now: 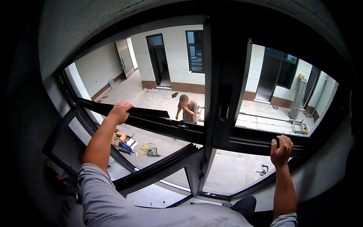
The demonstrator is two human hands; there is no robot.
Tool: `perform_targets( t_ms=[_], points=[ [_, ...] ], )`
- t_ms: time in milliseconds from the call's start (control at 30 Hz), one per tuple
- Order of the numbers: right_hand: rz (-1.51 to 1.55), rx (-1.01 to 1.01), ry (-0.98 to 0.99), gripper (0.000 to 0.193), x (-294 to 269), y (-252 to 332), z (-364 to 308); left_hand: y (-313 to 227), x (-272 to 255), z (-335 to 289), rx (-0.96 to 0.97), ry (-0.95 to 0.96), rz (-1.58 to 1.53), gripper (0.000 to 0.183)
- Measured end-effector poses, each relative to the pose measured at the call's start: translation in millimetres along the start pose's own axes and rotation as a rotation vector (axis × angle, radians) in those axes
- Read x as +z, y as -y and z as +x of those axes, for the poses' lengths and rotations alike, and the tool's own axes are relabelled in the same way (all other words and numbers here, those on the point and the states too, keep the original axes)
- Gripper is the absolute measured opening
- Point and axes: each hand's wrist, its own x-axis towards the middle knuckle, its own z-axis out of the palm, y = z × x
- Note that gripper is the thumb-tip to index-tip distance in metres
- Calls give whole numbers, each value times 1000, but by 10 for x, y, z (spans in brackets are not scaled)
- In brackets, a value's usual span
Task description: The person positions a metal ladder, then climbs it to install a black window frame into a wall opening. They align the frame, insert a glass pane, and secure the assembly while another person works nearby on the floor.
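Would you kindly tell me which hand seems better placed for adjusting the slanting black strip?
Probably the left hand: it appears to grip the black strip, while the right hand is at the right-hand crossbar.

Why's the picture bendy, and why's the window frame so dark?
In the head view, the fisheye lens bends the big black window frame near the rim; in that same view, it's black and looks darker against the bright, pale grey courtyard floor.
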Motion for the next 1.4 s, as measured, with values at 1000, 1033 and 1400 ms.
perform_targets(
  t_ms=[1000, 1033, 1400],
  points=[
    [-86, -91, -40, 20, -18, 33, -25, 59, 373, 237, -268, 85, -61, 51],
    [-96, -97, -52, 20, -3, 46, -17, 108, 417, 261, -196, -108, -143, 49],
    [528, 39, 254, 21, 142, 717, 463, -2344, -848, 598, 218, -769, -777, 87]
  ],
)
